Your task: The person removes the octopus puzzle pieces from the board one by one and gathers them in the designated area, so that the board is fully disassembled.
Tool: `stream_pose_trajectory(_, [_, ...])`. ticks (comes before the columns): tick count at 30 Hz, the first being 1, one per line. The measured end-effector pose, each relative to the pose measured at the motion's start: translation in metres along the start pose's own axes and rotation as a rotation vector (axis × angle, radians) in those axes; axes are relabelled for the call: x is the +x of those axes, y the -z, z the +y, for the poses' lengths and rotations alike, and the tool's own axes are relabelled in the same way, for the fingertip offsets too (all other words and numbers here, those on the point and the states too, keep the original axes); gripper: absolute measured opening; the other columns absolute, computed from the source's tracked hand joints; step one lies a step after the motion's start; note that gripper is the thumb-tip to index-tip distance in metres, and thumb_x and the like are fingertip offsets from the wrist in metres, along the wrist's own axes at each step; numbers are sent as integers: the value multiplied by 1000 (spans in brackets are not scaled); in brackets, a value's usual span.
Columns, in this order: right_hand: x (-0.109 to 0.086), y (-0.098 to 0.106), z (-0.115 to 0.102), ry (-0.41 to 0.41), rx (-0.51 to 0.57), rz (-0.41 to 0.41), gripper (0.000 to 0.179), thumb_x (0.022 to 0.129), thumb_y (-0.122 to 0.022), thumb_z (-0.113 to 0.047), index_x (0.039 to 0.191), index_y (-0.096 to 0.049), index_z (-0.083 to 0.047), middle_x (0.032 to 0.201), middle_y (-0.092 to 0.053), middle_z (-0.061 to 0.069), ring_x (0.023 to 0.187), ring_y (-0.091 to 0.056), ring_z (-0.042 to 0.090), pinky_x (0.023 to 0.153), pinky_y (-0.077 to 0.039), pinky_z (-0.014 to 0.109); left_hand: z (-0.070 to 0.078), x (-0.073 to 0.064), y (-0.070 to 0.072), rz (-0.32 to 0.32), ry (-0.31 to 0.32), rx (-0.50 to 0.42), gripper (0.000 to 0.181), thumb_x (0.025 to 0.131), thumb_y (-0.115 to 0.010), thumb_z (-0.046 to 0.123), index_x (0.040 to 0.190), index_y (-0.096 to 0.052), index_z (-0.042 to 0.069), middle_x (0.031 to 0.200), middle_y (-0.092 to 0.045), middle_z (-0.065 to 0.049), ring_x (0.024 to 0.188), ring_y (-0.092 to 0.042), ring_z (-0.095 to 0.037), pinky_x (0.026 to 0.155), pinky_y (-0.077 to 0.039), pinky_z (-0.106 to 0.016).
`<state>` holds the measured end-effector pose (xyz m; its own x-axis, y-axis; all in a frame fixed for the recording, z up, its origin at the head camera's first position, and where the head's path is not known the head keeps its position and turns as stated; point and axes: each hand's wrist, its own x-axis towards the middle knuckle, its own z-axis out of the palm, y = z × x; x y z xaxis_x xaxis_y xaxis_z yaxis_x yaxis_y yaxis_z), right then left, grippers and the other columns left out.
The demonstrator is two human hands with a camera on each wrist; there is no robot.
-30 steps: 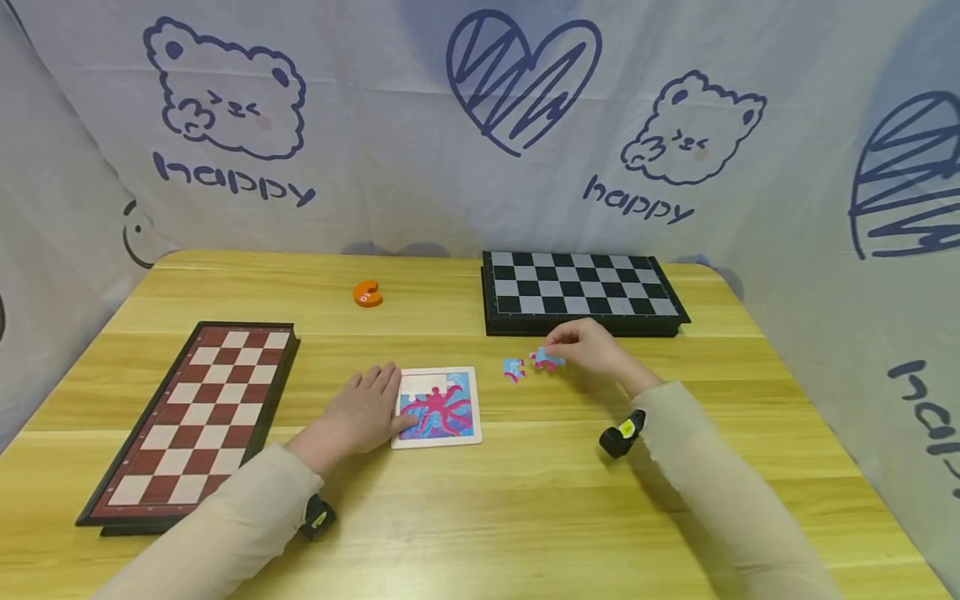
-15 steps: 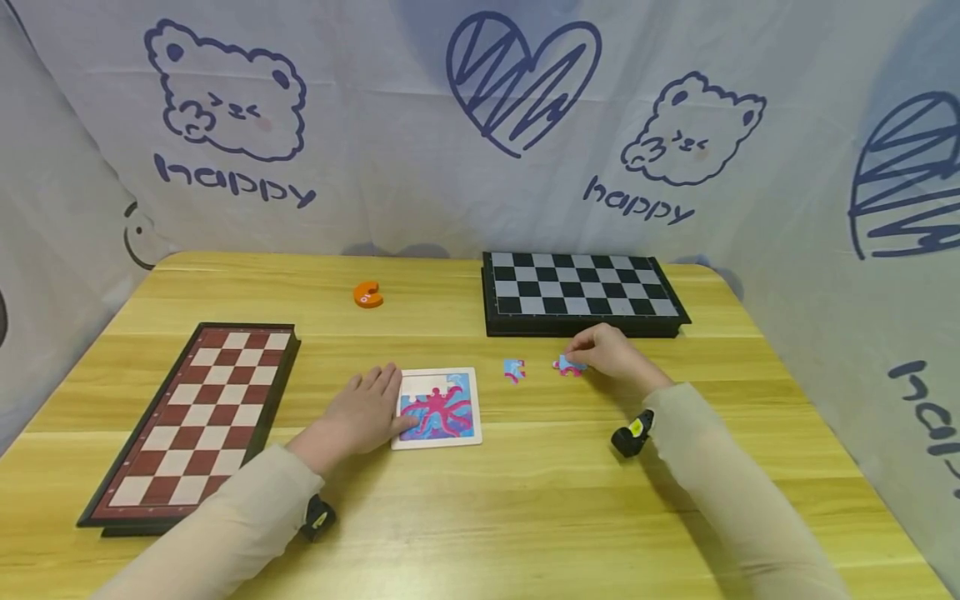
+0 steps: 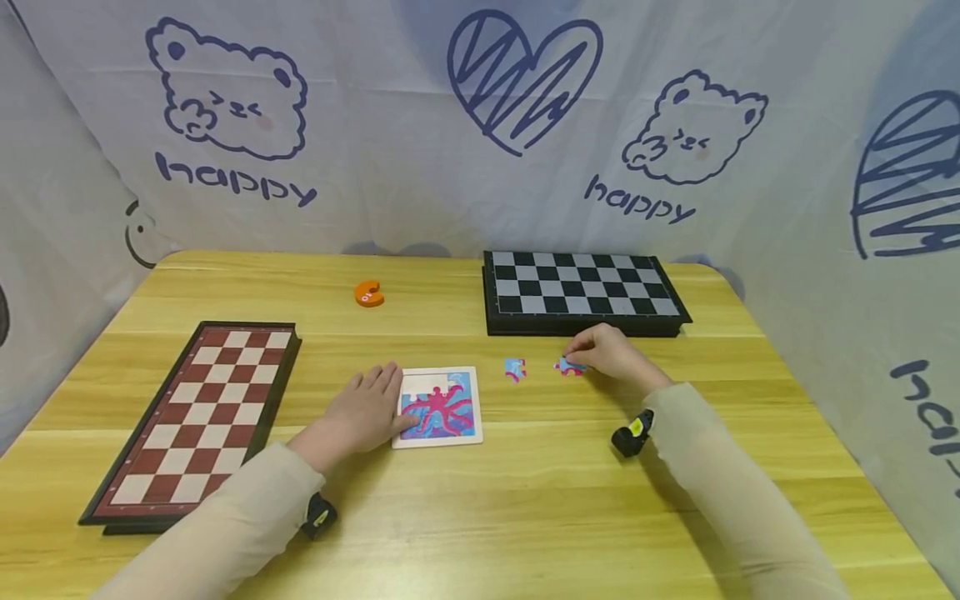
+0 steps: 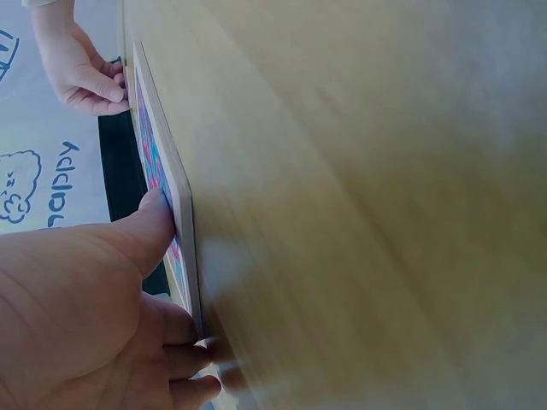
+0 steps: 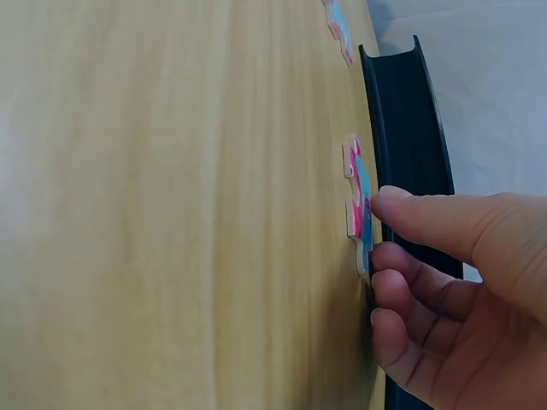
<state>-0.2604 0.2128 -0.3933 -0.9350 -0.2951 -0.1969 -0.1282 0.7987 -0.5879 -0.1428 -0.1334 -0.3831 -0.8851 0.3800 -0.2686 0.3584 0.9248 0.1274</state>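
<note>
A square jigsaw puzzle [image 3: 437, 421] in a white frame, with a pink octopus picture, lies mid-table; its upper left part shows bare white board. My left hand [image 3: 362, 412] rests along its left edge, fingers extended, with the thumb [image 4: 154, 209] on the picture. To the right, my right hand [image 3: 609, 352] has its thumb and curled index finger at the edge of a blue and pink puzzle piece [image 5: 357, 205], which lies low at the tabletop. Another loose puzzle piece [image 3: 515, 369] lies between that hand and the framed puzzle.
A black-and-white chessboard case [image 3: 585, 292] stands just behind my right hand. On the left lies a red-and-white chessboard case [image 3: 202, 408], partly behind my left forearm. A small orange curved piece [image 3: 368, 294] sits near the table's back edge, before a printed cloth [image 3: 390, 125].
My right hand has moved a puzzle piece to the right, away from the other loose piece, and then stayed there. The left hand and the framed puzzle have stayed put.
</note>
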Motion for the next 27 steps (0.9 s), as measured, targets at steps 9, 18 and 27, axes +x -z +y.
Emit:
stream_pose_trajectory(9, [-2, 1, -24, 114, 24, 4, 14, 86, -66, -14, 95, -72, -3, 87, -66, 3, 71, -49, 18, 60, -43, 27, -1, 1, -1, 0, 2, 1, 72, 96, -43, 42, 140, -23, -12, 145, -21, -27, 133, -19, -41, 106, -16, -52])
stream_pose_trajectory(18, [-1, -20, -69, 279, 22, -38, 17, 86, -65, -12, 100, -69, -2, 86, -63, 2, 72, -49, 17, 60, -43, 26, 0, 0, 1, 2, -1, -3, 72, 96, -44, 41, 140, -24, -12, 145, -21, -27, 133, -19, -41, 107, -16, -51])
stream_pose_trajectory(27, [2, -50, -95, 365, 34, -136, 16, 86, -66, -14, 100, -68, -7, 80, -58, 1, 62, -51, 15, 52, -43, 24, 0, 0, 1, -2, 6, -6, 72, 96, -44, 41, 140, -23, -12, 146, -20, -27, 133, -18, -40, 107, -16, -52])
